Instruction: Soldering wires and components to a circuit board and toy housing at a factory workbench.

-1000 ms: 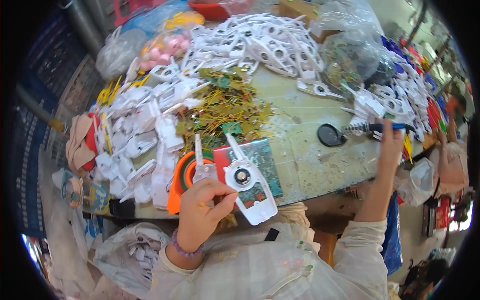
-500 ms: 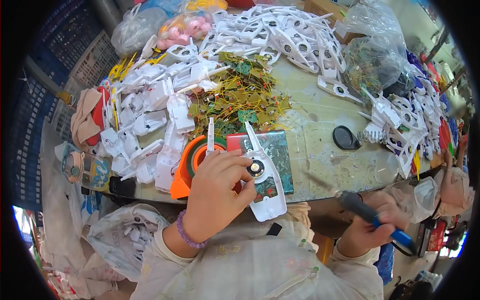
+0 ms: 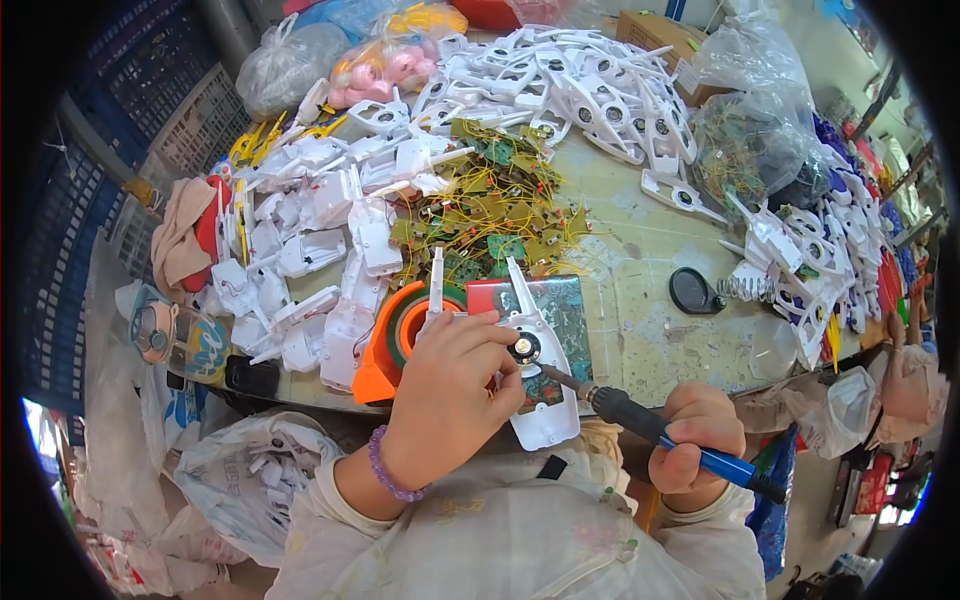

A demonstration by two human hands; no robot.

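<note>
My right hand [image 3: 700, 440] grips a soldering iron [image 3: 640, 415] with a blue handle and a black front sleeve. Its metal tip reaches the lower edge of a round black speaker [image 3: 525, 347] set in a white plastic housing [image 3: 548, 428]; contact is hard to tell. My left hand [image 3: 455, 372] lies over the left side of that housing, fingers bent and thumb drawn in. Whatever is pinched there is hidden. Another white prong [image 3: 437, 280] sticks out beyond my left hand. Under the housing lies a red and green flat block [image 3: 575, 320].
An orange holder [image 3: 375, 350] with a dark green roll sits left of my left hand. Beyond are heaped circuit boards [image 3: 490, 200] with yellow wires, and piles of white housings [image 3: 600, 95]. Right of centre lie a black round lid-like piece [image 3: 692, 291] and a metal coil [image 3: 748, 284].
My right hand has brought the soldering iron left, so its tip is now at the speaker. My left hand stays on the housing. The whole view has shifted slightly.
</note>
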